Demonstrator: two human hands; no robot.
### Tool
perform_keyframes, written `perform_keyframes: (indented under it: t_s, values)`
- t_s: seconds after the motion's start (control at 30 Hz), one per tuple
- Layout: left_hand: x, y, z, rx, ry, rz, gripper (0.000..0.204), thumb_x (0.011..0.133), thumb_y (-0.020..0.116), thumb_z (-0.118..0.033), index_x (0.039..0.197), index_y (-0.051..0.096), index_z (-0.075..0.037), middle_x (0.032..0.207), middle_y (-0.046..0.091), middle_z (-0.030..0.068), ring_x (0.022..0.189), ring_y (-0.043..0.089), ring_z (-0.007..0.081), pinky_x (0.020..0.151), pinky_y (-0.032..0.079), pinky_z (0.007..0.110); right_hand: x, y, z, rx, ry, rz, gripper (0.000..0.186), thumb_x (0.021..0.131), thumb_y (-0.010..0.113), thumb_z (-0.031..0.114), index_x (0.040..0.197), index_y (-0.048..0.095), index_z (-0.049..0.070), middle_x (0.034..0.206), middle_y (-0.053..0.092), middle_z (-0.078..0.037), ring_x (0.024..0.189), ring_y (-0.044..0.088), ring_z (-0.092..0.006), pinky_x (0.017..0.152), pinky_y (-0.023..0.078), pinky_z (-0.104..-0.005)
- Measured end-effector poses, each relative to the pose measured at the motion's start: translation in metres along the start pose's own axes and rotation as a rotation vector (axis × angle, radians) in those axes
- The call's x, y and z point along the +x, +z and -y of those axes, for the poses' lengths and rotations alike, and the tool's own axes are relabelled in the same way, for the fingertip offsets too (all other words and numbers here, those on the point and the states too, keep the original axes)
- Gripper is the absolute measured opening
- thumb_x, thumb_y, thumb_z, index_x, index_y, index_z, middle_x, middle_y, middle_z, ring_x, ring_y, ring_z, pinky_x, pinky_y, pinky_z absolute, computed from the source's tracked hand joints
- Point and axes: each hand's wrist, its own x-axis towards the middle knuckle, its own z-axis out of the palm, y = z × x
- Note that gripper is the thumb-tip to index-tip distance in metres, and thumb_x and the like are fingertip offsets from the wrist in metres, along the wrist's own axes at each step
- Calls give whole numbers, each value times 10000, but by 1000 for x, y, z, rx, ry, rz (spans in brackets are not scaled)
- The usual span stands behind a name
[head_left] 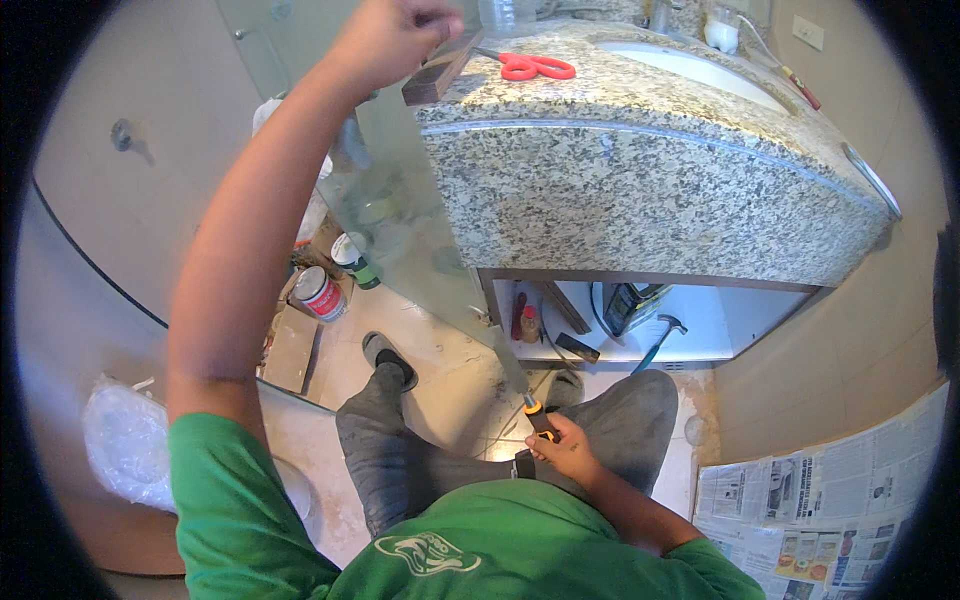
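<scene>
My left hand point(402, 38) is raised at the top, beside the left end of the granite counter point(650, 190). Its fingers are curled; whether they hold something small I cannot make out. Just below it, a dark wooden strip point(432, 82) lies along the counter's edge. Close by on the granite rest red-handled scissors point(538, 67), their blades pointing toward the strip. Low in front of my body, my right hand point(570, 452) is closed around a yellow-and-black handled tool point(540, 418). A short metal tip shows at its upper end; its exact kind is unclear.
A glass panel point(395, 215) stands left of the counter. Under the counter, an open cabinet holds a hammer point(660, 340), a bottle point(530, 322) and a dark phone-like slab point(578, 347). Cans point(319, 294) stand on the left floor; newspaper point(820, 510) covers the lower right.
</scene>
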Motion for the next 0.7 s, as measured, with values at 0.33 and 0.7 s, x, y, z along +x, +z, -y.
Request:
perform_keyframes:
  t_s: [0.33, 0.7]
  values:
    - [-134, 44, 39, -1311, -92, -107, 295, 1045, 626, -225, 1197, 655, 26, 1210, 697, 170, 1113, 696, 251, 986, 594, 379, -26, 5, 137, -356, -673, -239, 370, 927, 718, 103, 1259, 633, -37, 1050, 648, -134, 946, 640, -232, 854, 503, -340]
    - [-185, 68, 51, -1506, -236, -213, 238, 1040, 639, -180, 1176, 666, 14, 1214, 706, 174, 1096, 712, 256, 978, 595, 391, -23, 15, 177, -438, -807, -378, 406, 881, 771, 60, 1261, 652, -23, 1078, 638, -150, 922, 630, -235, 836, 499, -321]
